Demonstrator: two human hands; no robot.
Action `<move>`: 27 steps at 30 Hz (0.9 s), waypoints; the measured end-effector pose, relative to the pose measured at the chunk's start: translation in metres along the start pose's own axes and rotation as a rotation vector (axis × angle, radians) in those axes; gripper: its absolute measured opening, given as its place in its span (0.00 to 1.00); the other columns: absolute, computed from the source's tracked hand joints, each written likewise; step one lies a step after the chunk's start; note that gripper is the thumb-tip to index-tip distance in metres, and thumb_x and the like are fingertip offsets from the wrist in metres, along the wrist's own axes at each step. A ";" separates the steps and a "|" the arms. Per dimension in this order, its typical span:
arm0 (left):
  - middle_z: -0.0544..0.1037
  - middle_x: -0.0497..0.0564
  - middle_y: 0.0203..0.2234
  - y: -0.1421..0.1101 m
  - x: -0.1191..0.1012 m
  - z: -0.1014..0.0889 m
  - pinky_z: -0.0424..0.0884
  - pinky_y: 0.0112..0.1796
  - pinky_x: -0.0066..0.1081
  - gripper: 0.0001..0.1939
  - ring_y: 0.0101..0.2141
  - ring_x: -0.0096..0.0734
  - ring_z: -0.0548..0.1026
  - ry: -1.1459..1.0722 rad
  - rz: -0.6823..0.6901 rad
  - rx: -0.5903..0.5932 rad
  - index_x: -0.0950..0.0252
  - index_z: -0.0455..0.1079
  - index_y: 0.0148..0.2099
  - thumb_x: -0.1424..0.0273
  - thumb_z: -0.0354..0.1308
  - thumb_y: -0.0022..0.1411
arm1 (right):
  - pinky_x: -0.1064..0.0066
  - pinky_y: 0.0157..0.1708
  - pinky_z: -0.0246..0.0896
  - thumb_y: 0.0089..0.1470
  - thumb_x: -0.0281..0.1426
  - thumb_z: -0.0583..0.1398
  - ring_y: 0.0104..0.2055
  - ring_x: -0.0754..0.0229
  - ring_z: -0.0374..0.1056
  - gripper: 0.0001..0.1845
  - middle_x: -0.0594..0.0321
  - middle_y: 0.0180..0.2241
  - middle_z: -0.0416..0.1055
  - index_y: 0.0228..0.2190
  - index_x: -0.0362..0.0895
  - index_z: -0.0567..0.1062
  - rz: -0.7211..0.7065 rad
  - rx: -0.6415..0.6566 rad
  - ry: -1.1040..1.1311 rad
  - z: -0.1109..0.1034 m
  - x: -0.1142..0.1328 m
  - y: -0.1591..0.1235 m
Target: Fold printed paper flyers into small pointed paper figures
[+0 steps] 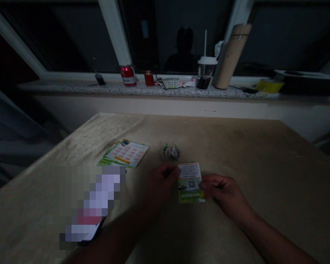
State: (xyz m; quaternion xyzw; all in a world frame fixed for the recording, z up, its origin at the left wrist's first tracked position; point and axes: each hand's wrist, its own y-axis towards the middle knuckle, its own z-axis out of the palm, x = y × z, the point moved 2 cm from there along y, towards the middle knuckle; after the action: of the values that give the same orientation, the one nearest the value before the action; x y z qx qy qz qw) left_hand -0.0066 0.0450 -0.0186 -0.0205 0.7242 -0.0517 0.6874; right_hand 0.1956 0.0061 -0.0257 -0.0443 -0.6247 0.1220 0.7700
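Observation:
Between my two hands is a printed card [191,183], green at its lower end, with a QR code and lines of text. My left hand [163,179] pinches its left edge near the top. On the opposite edge, the thumb and fingers of my right hand [222,189] grip it lower down. Just beyond the card stands a small folded paper piece [171,151] with pointed peaks. To the left lies a fanned stack of similar cards [128,153], the top one printed with a calendar grid.
A phone [99,205], its screen blurred out, lies left of my left forearm on the cloth-covered table [236,143]. Along the windowsill [85,88] stand a red can [128,76], a small red container [149,78], a lidded drink cup [205,72] with a straw and a tall tube [232,57].

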 end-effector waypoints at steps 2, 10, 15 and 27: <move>0.83 0.55 0.30 0.002 0.000 -0.002 0.74 0.36 0.35 0.11 0.32 0.39 0.79 -0.005 0.006 -0.006 0.68 0.78 0.35 0.64 0.64 0.57 | 0.75 0.27 0.71 0.46 0.37 0.74 0.24 0.64 0.75 0.11 0.60 0.27 0.83 0.32 0.44 0.86 0.008 0.005 -0.005 0.000 -0.001 0.000; 0.83 0.54 0.29 0.001 -0.005 -0.002 0.73 0.36 0.34 0.10 0.31 0.38 0.78 -0.028 0.022 -0.020 0.69 0.79 0.33 0.65 0.64 0.57 | 0.71 0.25 0.73 0.41 0.35 0.76 0.22 0.62 0.74 0.13 0.59 0.25 0.82 0.30 0.42 0.85 -0.012 -0.043 0.008 -0.001 -0.001 0.001; 0.82 0.54 0.28 0.003 -0.002 -0.004 0.74 0.34 0.33 0.11 0.30 0.37 0.78 -0.088 -0.042 -0.009 0.68 0.79 0.33 0.64 0.66 0.55 | 0.63 0.37 0.76 0.51 0.36 0.70 0.35 0.54 0.79 0.14 0.55 0.34 0.84 0.40 0.45 0.83 -0.212 -0.063 -0.086 -0.001 0.004 -0.002; 0.67 0.44 0.14 -0.006 -0.002 0.006 0.52 0.18 0.25 0.17 0.16 0.22 0.61 0.067 -0.220 0.218 0.66 0.70 0.22 0.59 0.65 0.53 | 0.58 0.38 0.75 0.51 0.29 0.69 0.37 0.49 0.78 0.05 0.58 0.33 0.83 0.32 0.51 0.85 -0.649 -0.115 -0.540 0.002 0.020 -0.015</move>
State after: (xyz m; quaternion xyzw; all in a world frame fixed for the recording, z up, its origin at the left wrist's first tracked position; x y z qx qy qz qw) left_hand -0.0010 0.0388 -0.0165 -0.0233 0.7302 -0.2057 0.6511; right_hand 0.1991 -0.0036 -0.0030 0.1451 -0.7912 -0.1544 0.5737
